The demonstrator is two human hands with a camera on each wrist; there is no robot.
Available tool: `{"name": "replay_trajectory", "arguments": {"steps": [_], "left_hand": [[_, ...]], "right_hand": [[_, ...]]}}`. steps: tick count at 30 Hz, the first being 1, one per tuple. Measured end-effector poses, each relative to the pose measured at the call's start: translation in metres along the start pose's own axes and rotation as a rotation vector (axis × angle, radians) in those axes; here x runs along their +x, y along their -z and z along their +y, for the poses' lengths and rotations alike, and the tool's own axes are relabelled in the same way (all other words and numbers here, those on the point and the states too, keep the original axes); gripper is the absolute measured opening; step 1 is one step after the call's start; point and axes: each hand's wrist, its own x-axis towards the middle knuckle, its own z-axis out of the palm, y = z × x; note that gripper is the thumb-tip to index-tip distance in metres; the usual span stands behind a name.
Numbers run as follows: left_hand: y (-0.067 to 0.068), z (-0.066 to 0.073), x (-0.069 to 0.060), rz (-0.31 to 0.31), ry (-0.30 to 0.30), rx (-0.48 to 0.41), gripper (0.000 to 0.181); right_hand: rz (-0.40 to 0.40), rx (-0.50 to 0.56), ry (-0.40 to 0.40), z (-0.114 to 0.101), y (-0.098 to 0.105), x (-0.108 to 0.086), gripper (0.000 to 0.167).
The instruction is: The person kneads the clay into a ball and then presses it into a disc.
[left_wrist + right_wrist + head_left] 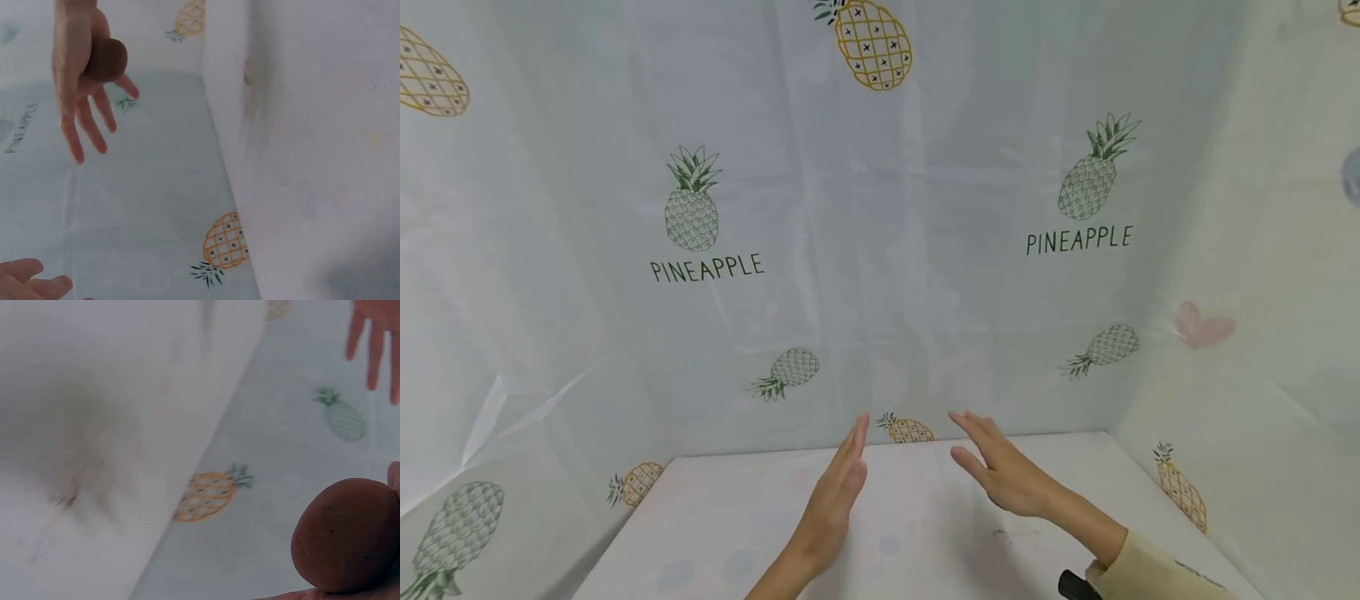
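Observation:
My left hand is raised over the white table with straight fingers pointing forward. No object shows in it. Its fingers appear at the lower left of the left wrist view, and the hand at the upper right of the right wrist view. Opposite, my right hand has its fingers extended and spread. A smooth brown ball, like clay with small cracks, lies against its palm. The left wrist view shows the ball beside straight fingers; it is hidden in the head view. A gap separates the hands.
A white-topped table has small dark marks on its right part. Sheeting printed with pineapples encloses the back and both sides. A black object sits at the right sleeve.

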Motion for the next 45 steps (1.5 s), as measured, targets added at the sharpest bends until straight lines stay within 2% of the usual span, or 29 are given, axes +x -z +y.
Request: {"name": "replay_trajectory", "arguments": {"steps": [6,11,15,20,26,30,34,39,45], "left_hand": [[0.006,-0.008,-0.002,-0.060,0.023,0.158,0.059],[0.006,-0.018,-0.007,-0.093,-0.004,0.327,0.060],[0.005,-0.026,-0.012,-0.128,-0.018,0.391,0.060],[0.001,-0.035,-0.014,-0.158,-0.012,0.426,0.060],[-0.004,-0.039,-0.015,-0.177,-0.018,0.436,0.060],[-0.006,-0.040,-0.016,-0.197,-0.022,0.427,0.059],[-0.008,-0.044,-0.017,-0.189,-0.012,0.421,0.058],[-0.011,-0.051,-0.015,-0.175,0.006,0.422,0.056],[-0.013,-0.050,-0.013,-0.176,0.023,0.398,0.053]], "right_hand": [[-0.103,-0.090,-0.038,0.026,-0.004,-0.004,0.062],[-0.182,-0.109,-0.100,0.046,-0.023,-0.013,0.059],[-0.207,-0.101,-0.162,0.059,-0.038,-0.021,0.060],[-0.184,-0.071,-0.177,0.071,-0.055,-0.028,0.057],[-0.154,-0.056,-0.170,0.081,-0.071,-0.032,0.052],[-0.172,-0.116,-0.206,0.087,-0.080,-0.035,0.054],[-0.172,-0.168,-0.209,0.089,-0.086,-0.037,0.056],[-0.124,-0.231,-0.175,0.092,-0.097,-0.036,0.058],[-0.103,-0.297,-0.157,0.096,-0.110,-0.031,0.065]]}}
